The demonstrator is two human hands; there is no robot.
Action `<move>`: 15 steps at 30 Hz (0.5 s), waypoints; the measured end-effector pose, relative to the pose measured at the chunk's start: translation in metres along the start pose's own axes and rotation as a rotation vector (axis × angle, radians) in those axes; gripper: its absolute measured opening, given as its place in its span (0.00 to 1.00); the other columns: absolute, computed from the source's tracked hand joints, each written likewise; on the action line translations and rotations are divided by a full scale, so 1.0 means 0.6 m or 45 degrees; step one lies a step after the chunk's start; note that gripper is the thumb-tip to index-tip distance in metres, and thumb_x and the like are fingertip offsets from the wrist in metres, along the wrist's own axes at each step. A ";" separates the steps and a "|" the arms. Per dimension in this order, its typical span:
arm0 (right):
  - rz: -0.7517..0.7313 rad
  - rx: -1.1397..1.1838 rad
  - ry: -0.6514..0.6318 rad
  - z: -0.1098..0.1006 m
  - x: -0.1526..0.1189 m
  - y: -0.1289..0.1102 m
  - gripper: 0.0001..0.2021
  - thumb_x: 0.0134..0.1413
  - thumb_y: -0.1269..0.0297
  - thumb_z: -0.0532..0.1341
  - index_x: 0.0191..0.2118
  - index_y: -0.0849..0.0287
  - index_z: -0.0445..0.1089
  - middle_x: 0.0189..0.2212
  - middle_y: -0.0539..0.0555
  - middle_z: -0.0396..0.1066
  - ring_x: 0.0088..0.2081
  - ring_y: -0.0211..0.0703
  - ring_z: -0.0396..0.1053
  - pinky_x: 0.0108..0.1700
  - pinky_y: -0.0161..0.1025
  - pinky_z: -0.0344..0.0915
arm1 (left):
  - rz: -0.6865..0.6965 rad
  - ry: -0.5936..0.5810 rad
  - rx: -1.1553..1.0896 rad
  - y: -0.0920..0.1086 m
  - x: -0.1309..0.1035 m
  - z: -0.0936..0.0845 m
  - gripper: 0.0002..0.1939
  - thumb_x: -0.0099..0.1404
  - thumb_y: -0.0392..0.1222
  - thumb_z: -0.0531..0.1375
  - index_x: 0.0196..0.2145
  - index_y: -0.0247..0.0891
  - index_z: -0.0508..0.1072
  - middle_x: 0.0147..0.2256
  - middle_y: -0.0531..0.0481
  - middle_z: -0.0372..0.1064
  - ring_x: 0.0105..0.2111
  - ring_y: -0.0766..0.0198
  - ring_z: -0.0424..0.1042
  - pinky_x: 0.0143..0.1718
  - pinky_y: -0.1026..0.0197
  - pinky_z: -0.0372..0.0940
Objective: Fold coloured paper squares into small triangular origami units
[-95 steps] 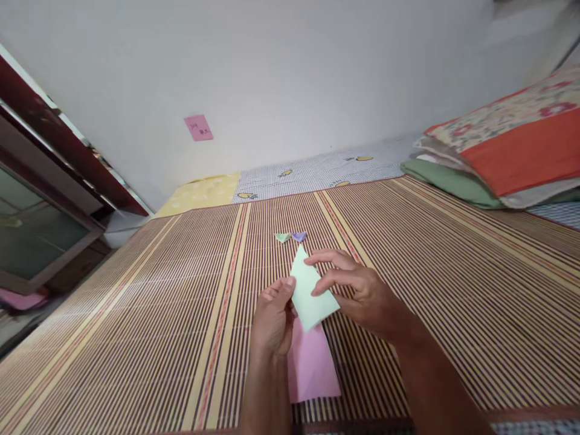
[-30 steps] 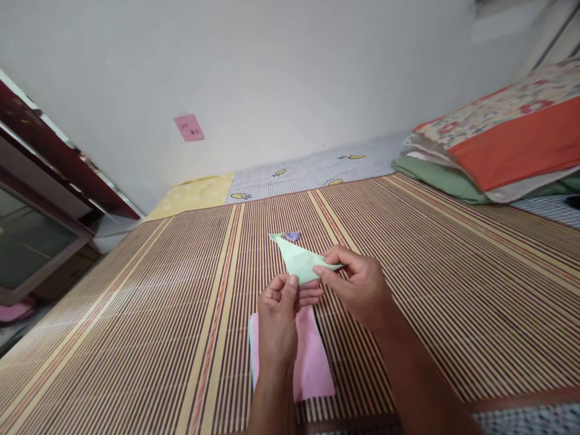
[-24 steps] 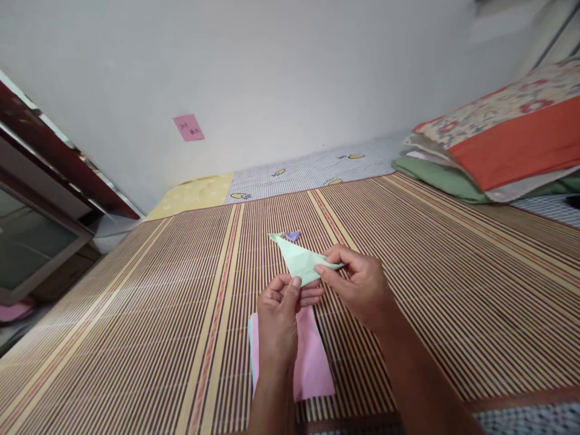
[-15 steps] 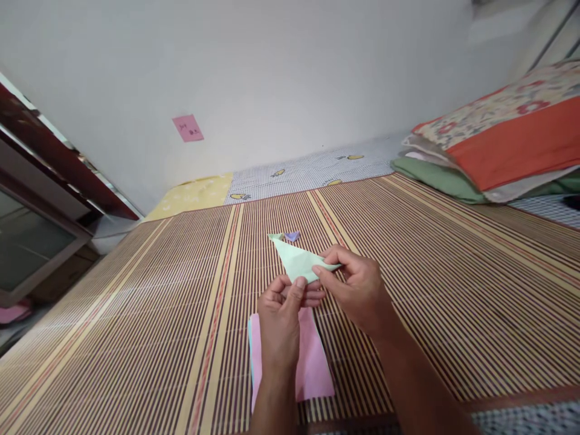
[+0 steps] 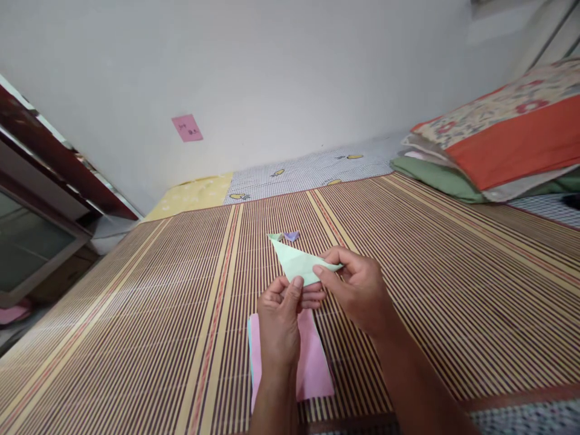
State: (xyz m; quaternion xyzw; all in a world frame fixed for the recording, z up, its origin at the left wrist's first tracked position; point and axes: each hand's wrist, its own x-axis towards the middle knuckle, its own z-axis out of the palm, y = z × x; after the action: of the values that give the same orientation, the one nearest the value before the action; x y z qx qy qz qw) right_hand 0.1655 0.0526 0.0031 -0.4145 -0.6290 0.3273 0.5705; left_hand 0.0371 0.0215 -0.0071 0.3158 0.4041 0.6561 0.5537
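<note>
A pale green sheet of paper (image 5: pixel 296 263), folded into a triangle, is held above the mat between both hands. My left hand (image 5: pixel 283 308) is closed on its lower corner, thumb on top and fingers behind. At the right point of the triangle, my right hand (image 5: pixel 356 287) pinches the paper between thumb and fingers. Under my left wrist lies a stack of coloured paper (image 5: pixel 316 365), pink on top with a blue-green edge showing. Just past the triangle's far tip sit a small green folded paper (image 5: pixel 275 236) and a small purple folded paper (image 5: pixel 292 236).
A striped bamboo mat (image 5: pixel 149 314) spreads beneath everything. Folded bedding (image 5: pixel 512 139) is piled at the right. A pink note (image 5: pixel 187 128) is stuck on the white wall (image 5: pixel 294 78). To the left stands a cabinet with a glass panel (image 5: pixel 31 241).
Almost nothing differs. Both hands keep their hold on the green paper, which has shifted only very slightly.
</note>
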 end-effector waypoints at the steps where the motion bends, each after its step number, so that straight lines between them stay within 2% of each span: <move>1: 0.003 0.002 0.000 0.000 0.000 0.000 0.09 0.57 0.69 0.63 0.27 0.57 0.66 0.27 0.48 0.68 0.29 0.38 0.64 0.31 0.36 0.62 | 0.001 0.005 0.001 0.000 0.000 0.001 0.14 0.59 0.45 0.72 0.29 0.32 0.74 0.27 0.41 0.81 0.27 0.56 0.82 0.28 0.61 0.75; 10: 0.041 0.017 0.036 0.000 0.003 -0.003 0.10 0.56 0.68 0.64 0.25 0.58 0.66 0.25 0.47 0.65 0.25 0.35 0.61 0.27 0.34 0.60 | 0.018 -0.016 0.019 -0.001 0.000 0.002 0.14 0.60 0.44 0.71 0.29 0.34 0.71 0.28 0.41 0.82 0.27 0.55 0.82 0.29 0.59 0.75; 15: 0.053 0.020 0.069 0.003 0.002 -0.003 0.09 0.55 0.67 0.66 0.27 0.58 0.67 0.23 0.45 0.65 0.23 0.35 0.62 0.24 0.33 0.60 | 0.053 -0.008 0.039 -0.002 -0.003 0.002 0.13 0.61 0.44 0.70 0.31 0.33 0.72 0.28 0.42 0.82 0.27 0.55 0.82 0.30 0.58 0.76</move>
State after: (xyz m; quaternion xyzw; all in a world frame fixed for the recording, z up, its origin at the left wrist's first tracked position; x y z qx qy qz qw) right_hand 0.1638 0.0533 0.0049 -0.4315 -0.6021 0.3327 0.5837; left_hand 0.0390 0.0203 -0.0073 0.3346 0.4059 0.6601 0.5363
